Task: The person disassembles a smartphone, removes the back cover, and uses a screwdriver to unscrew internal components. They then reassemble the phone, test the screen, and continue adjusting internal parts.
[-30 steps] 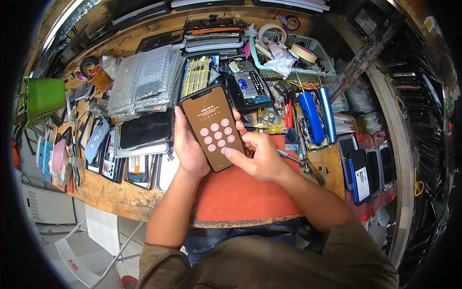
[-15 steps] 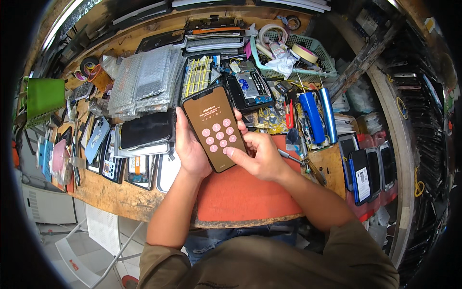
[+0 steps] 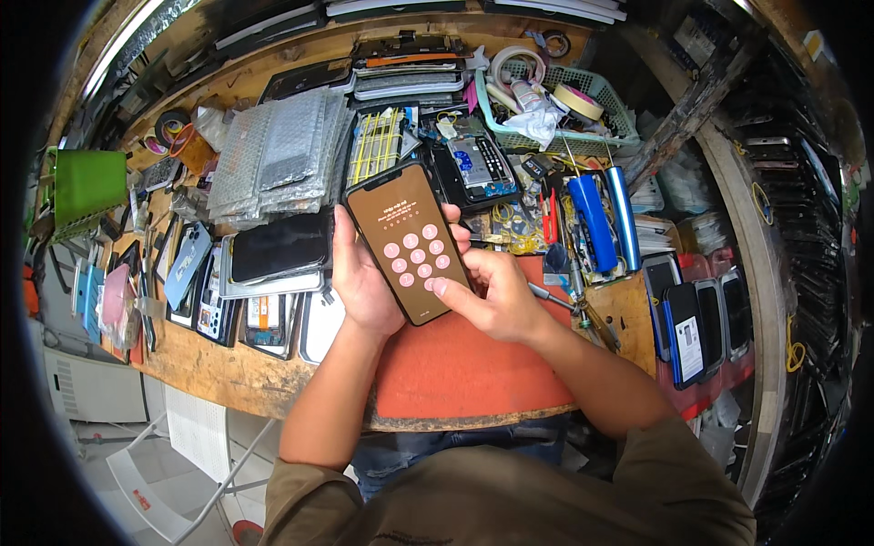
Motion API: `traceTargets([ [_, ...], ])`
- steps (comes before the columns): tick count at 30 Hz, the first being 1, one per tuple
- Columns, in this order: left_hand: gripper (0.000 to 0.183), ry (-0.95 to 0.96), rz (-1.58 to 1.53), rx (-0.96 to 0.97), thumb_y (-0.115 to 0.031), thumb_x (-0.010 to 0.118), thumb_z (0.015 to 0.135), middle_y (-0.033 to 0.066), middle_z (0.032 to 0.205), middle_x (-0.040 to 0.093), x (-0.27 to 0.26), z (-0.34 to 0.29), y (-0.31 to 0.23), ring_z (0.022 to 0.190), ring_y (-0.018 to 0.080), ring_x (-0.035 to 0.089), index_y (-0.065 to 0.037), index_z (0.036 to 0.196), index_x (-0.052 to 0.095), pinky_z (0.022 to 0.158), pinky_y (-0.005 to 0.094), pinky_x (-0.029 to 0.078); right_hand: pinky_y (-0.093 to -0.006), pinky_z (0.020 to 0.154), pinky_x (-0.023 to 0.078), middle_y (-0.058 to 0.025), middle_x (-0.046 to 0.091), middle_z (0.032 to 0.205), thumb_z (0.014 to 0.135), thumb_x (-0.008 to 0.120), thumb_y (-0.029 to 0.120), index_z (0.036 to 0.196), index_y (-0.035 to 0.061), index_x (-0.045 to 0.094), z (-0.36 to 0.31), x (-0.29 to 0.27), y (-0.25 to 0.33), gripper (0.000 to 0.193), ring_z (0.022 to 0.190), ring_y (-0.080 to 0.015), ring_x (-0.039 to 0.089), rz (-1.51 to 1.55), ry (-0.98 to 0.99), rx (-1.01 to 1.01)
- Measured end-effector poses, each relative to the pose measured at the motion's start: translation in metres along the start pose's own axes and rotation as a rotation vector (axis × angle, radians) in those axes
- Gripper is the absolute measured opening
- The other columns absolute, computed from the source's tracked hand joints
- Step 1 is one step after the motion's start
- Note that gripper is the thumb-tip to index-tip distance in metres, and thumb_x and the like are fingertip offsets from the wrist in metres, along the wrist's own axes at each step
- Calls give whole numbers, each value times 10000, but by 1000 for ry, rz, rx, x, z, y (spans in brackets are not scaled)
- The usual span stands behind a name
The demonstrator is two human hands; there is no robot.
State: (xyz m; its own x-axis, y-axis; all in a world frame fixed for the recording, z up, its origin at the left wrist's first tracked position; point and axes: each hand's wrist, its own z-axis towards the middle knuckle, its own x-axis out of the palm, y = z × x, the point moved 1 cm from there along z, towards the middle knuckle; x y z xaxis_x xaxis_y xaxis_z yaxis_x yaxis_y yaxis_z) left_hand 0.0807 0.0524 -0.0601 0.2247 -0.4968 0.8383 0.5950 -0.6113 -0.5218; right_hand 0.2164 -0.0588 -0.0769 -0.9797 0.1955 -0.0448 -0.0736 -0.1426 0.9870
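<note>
A smartphone [image 3: 405, 241] in a dark frame is held upright and slightly tilted above the red mat [image 3: 473, 369]. Its brown screen is lit, with pink round keys of a number pad and a row of small dots above them. My left hand [image 3: 366, 291] is closed round the phone from the left and underneath, two fingertips showing at its right edge. My right hand [image 3: 496, 296] curls at the lower right edge, its thumb over the bottom keys; its other fingers are partly hidden.
Bubble-wrapped flat packages [image 3: 282, 150] and a dark-screened device [image 3: 278, 247] lie left. An opened phone [image 3: 478, 164] is behind. A green basket [image 3: 601, 100] holds tape rolls. Blue cylinders [image 3: 592, 223], red-handled pliers [image 3: 550, 218] and phones [image 3: 683, 332] stand or lie right.
The right thumb has shifted slightly to the right over the lower keys. The phone and my left hand keep nearly the same place; the whole view has moved a little.
</note>
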Motion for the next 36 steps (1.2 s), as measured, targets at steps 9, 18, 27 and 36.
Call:
traceTargets([
  [9, 959, -18, 26, 6, -805, 226, 1072, 233, 1369, 672, 0, 1, 0, 1133, 380, 732, -21, 1541, 519, 991, 533, 624, -228, 684, 508, 20, 733, 913, 1038, 750, 104, 1052, -37, 746, -1, 1, 3, 142, 792, -12, 620, 16, 43, 32],
  [18, 928, -10, 23, 37, -777, 228, 1089, 223, 1405, 650, 5, 1, 1, 1129, 373, 731, -17, 1544, 505, 978, 526, 628, -212, 608, 434, 51, 693, 860, 1034, 759, 111, 1033, -26, 747, -1, 1, 3, 137, 734, 11, 557, 6, 30, 42],
  [27, 907, 35, 19, 57, -738, 225, 1108, 232, 1420, 652, 2, 2, 1, 1144, 364, 741, 1, 1559, 495, 983, 516, 638, -209, 585, 409, 58, 684, 814, 1030, 760, 112, 1018, -21, 748, -1, 1, 9, 134, 690, 19, 533, 1, 6, 1],
  [36, 902, 18, 7, 56, -738, 232, 1107, 237, 1429, 649, 2, 3, 1, 1137, 367, 744, -6, 1562, 498, 986, 520, 636, -212, 562, 400, 59, 681, 804, 1028, 764, 122, 1010, -19, 751, 0, 2, 6, 143, 674, 19, 527, -8, -1, -7],
])
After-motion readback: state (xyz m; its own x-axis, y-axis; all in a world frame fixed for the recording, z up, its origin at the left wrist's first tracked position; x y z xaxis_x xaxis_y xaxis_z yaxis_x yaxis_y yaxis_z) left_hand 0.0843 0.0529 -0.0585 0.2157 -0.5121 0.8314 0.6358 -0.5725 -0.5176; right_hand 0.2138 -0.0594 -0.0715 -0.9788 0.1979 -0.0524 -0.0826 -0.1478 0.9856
